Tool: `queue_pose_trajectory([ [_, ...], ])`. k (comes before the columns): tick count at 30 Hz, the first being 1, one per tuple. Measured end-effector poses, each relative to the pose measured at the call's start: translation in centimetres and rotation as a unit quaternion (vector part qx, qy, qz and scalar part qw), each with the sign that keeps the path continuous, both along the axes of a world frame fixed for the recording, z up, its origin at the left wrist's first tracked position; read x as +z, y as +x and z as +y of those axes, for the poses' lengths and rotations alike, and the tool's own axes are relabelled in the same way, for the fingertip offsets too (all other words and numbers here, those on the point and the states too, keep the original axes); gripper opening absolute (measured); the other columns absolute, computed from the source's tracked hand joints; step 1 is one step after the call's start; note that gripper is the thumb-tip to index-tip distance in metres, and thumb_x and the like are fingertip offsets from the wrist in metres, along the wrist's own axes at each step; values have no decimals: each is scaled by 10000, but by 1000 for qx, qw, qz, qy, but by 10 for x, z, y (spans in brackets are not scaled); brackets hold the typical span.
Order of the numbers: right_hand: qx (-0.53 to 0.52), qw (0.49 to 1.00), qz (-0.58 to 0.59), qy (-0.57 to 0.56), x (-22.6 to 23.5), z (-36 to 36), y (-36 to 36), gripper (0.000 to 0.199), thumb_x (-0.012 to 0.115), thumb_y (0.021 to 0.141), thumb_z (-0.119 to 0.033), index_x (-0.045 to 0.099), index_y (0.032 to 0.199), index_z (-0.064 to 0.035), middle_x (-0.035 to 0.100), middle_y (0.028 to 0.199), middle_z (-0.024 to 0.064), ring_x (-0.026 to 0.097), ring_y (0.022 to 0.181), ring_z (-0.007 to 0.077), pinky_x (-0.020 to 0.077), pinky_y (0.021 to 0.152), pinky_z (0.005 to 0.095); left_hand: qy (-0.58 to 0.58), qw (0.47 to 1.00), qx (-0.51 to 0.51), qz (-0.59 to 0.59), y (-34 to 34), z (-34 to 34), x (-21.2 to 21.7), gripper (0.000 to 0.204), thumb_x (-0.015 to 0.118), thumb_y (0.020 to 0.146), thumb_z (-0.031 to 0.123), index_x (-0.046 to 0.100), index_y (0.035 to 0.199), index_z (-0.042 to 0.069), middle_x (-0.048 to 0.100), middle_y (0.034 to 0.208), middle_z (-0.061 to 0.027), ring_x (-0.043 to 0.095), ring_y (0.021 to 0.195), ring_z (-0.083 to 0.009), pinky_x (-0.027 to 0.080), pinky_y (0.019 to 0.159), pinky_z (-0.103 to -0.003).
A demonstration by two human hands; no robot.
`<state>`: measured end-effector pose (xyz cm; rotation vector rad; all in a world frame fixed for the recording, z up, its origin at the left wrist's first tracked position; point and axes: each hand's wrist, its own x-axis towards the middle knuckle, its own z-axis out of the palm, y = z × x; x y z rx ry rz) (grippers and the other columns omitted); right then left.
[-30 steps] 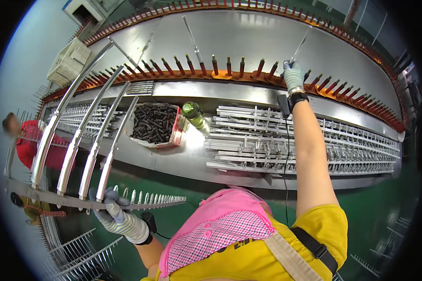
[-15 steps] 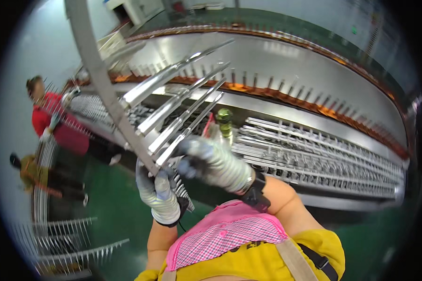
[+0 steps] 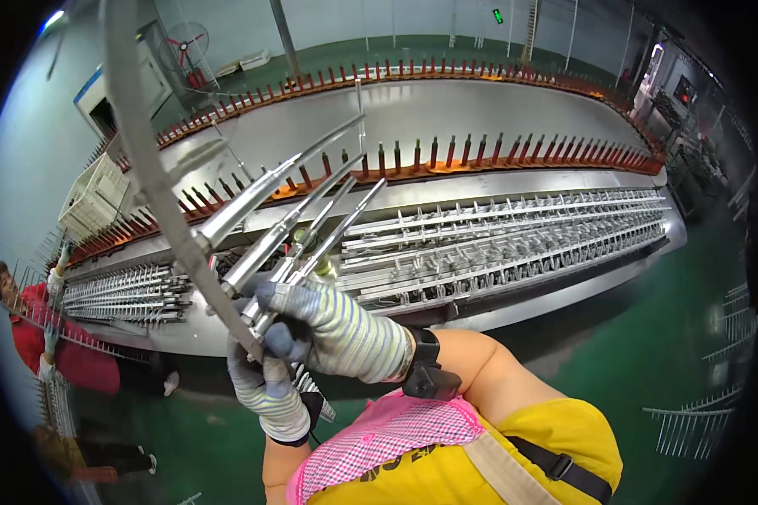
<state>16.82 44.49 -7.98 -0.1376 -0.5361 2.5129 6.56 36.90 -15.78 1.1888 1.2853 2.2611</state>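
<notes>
A long flat grey metal bar slants across the left side, with several shiny tapered metal rods sticking out from it to the upper right. My left hand, in a striped knit glove, grips the bar's lower end. My right hand, gloved the same way, is curled round the base of the lowest rods, close above the left. Its fingertips partly hide what they hold. Behind the rods a green, shiny, bottle-like thing shows in part.
Racks of silver metal parts lie along the steel workbench. Beyond runs a conveyor track with upright pegs. A white crate stands far left. A co-worker in red handles a rack there. More racks stand at right.
My view has swung, so the bench sits further left. My right hand has moved in from beside the lowest rods to their base at the bar. The left keeps its grip.
</notes>
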Motion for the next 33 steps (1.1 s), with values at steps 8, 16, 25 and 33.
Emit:
queue_pose_trajectory([
  [8,-429,861,-253,106,-134,184,115,83,548,811,-136,555,806,-54,557,624,12,510,487,91,411,414,196,-115,976,173,61,18,-5,8,483,556,804,206,397,1165,-74,500,700,-68,425,519,-73,377,478,-196],
  [16,-493,672,-474,284,-157,352,176,198,568,793,-175,559,924,-28,562,652,41,548,491,114,438,429,233,-133,941,282,130,35,10,15,534,565,806,293,392,1178,-48,426,557,4,324,402,-37,232,379,-162],
  [25,-360,356,-722,471,-188,383,132,265,483,786,-301,556,911,-79,590,753,190,565,741,367,441,668,444,-170,925,327,90,42,5,10,469,542,822,292,421,1178,11,499,709,-24,405,510,-73,340,456,-188],
  [33,-339,762,-449,322,-193,329,178,271,517,788,-37,539,1057,-60,583,770,53,543,639,93,463,587,226,-181,918,342,91,42,9,15,520,550,805,313,395,1192,2,498,734,-63,408,509,-82,353,442,-184],
])
